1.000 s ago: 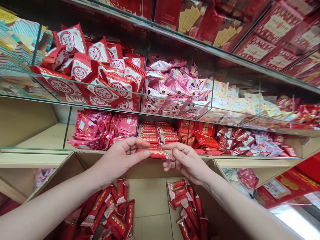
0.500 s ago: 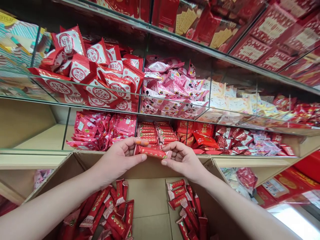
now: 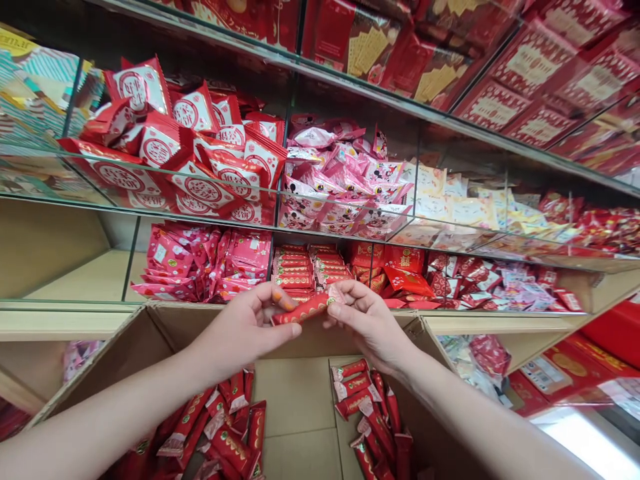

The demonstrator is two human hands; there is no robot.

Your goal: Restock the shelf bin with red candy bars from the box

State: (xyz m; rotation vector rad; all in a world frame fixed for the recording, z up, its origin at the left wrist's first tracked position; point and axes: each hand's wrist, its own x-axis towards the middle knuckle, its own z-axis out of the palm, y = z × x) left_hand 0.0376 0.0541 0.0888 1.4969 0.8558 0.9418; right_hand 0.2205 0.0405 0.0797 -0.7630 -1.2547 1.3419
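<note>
Between my hands, above the far wall of a cardboard box, is a red wrapped snack bar. My left hand has closed thumb and fingers around the bar's left end. The thumb and fingers of my right hand pinch its right end, which tilts upward. Loose bars in the same red wrapper lie in the box on the left, and a smaller pile lies on the right. Directly behind my hands, matching bars sit stacked in two columns in the low shelf compartment.
Glass-fronted shelves hold red-and-white packets, pink cartoon packets and pink flowered packets. A glass shelf edge runs above my hands. Red cartons stand at lower right.
The bar's right end has risen and its left end has dropped, so it now slants. My right hand has shifted its grip a little along the bar. The loose bars lie as before.
</note>
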